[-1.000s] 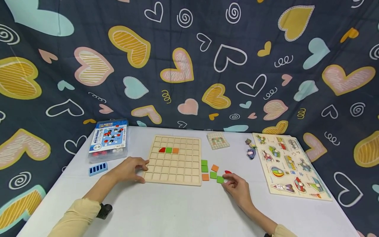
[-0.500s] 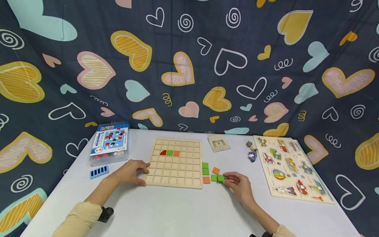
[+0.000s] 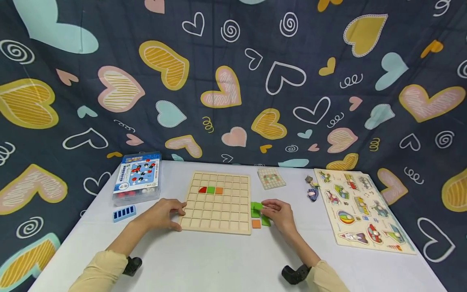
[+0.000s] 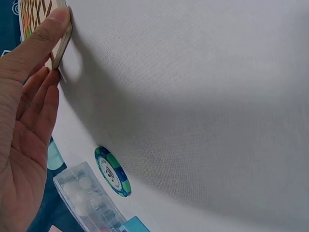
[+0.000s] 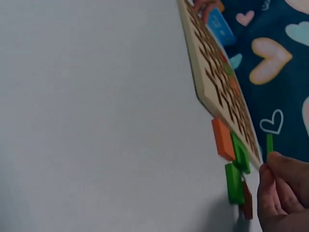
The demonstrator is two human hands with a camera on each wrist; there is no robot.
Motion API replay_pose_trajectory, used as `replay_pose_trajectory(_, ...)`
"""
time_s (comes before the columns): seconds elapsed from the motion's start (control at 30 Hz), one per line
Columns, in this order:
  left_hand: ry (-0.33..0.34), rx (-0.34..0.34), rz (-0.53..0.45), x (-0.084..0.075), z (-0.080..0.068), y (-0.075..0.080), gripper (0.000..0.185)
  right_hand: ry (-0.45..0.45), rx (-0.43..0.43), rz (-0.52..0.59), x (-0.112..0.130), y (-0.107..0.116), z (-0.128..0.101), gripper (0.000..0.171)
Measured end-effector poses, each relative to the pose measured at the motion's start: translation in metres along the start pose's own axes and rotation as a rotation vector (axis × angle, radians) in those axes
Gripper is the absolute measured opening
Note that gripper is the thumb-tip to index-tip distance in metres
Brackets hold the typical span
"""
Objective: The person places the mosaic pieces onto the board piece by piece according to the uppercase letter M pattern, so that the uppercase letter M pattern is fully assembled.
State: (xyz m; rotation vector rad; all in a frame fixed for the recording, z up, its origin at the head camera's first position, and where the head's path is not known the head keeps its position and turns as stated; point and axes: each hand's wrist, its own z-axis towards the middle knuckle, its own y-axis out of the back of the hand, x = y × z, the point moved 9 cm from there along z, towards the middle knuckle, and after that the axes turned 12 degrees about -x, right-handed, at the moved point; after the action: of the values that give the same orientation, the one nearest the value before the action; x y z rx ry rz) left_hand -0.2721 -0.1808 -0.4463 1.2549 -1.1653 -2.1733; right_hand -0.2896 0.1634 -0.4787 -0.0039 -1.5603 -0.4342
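Observation:
A wooden grid board point(image 3: 215, 211) lies on the white table. In its cells sit a red quarter-round tile point(image 3: 202, 190), a green tile point(image 3: 211, 190) and an orange tile point(image 3: 219, 190), side by side. My left hand point(image 3: 162, 213) grips the board's near left corner, thumb on one edge and fingers on the other, as the left wrist view shows. Thumb and fingertips of my right hand point(image 5: 285, 191) pinch a green square tile point(image 5: 269, 143), raised beside the board's right edge. Below it lie an orange tile point(image 5: 223, 139) and green tiles point(image 5: 234, 183); my hand partly hides the group.
Behind the left hand stand a clear plastic box point(image 3: 136, 178) and a blue slotted piece point(image 3: 124, 213). A pattern card point(image 3: 271, 178) lies behind the tiles. Small figures point(image 3: 311, 188) and a picture puzzle board point(image 3: 361, 211) occupy the right. A round chip point(image 4: 112, 171) shows in the left wrist view.
My right hand has picked up a green tile from the right of the group and carried it left and back toward the board. The left hand stays on the board.

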Motion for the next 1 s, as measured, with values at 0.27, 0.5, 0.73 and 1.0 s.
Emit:
replay_pose_trajectory(0.27,0.006,0.007,0.014,0.000,0.000,0.001,0.033,0.009,-0.009,0.006,0.010,-0.030,0.023,0.021)
replay_pose_trajectory(0.5,0.006,0.004,0.021,0.002,0.000,0.001,0.033,0.056,0.077,0.072,0.017,-0.060,0.036,0.023)
replay_pose_trajectory(0.73,0.009,0.010,0.019,0.003,-0.001,-0.002,0.033,0.096,0.170,0.081,0.019,-0.084,0.043,0.023)
replay_pose_trajectory(1.0,0.002,0.004,0.042,0.002,-0.002,0.000,0.033,0.291,0.158,-0.067,0.037,-0.095,0.044,0.020)
